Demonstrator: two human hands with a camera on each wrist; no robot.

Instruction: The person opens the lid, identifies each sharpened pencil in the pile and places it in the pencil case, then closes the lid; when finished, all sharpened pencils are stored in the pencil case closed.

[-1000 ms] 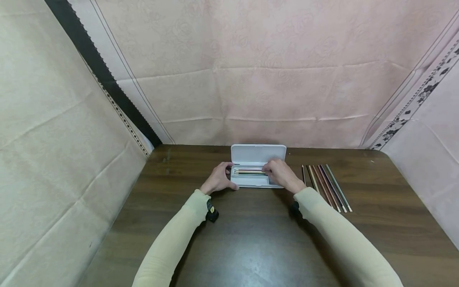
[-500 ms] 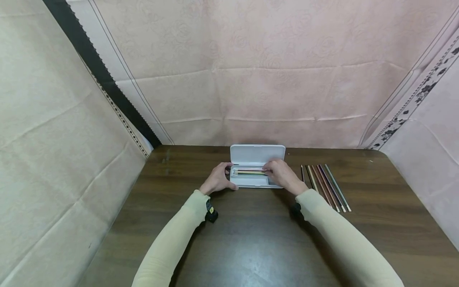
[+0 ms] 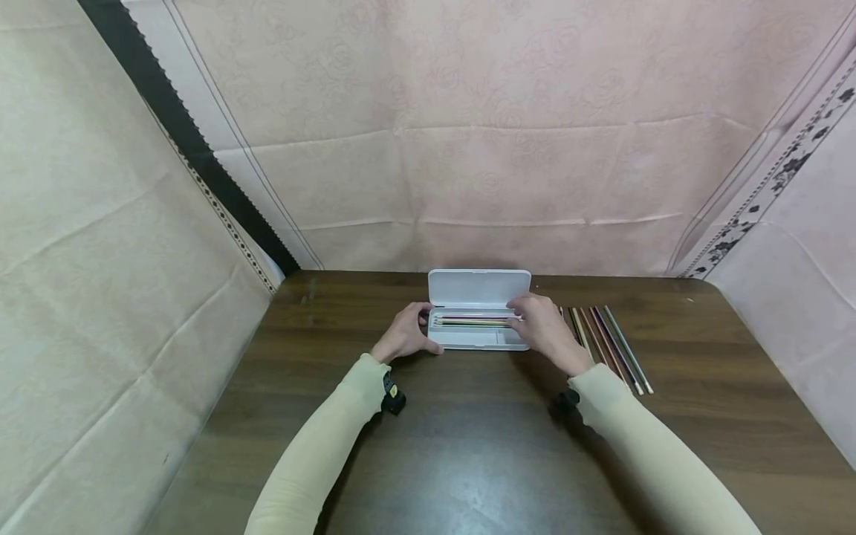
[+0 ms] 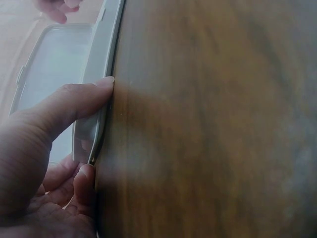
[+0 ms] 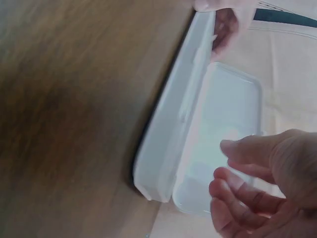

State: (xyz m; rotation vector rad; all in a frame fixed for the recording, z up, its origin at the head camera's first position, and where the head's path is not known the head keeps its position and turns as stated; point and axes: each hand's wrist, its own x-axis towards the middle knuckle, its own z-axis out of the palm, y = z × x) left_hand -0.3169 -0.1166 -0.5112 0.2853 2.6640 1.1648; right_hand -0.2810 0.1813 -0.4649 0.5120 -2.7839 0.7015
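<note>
A white pencil case (image 3: 464, 341) stands on the table with its lid (image 3: 478, 287) tipped back. Several thin pencils (image 3: 464, 322) lie side by side in its long compartment. My left hand (image 3: 406, 332) grips the left end of the case; in the left wrist view the thumb (image 4: 74, 101) presses on the front edge and the fingers curl round the end. Over the right end of the case is my right hand (image 3: 547, 331). Its fingers (image 5: 242, 198) are loosely bent in the right wrist view, with nothing between them and the thumb.
Several more pencils (image 3: 611, 349) lie in a slanted row on the wooden table (image 3: 455, 446), right of the case and partly behind my right hand. A patterned cloth (image 3: 481, 148) hangs behind the table's far edge, with further cloth at both sides.
My right hand has let go of a pencil in the case and moved right, toward the case's right end. The left hand keeps its grip on the left end.
</note>
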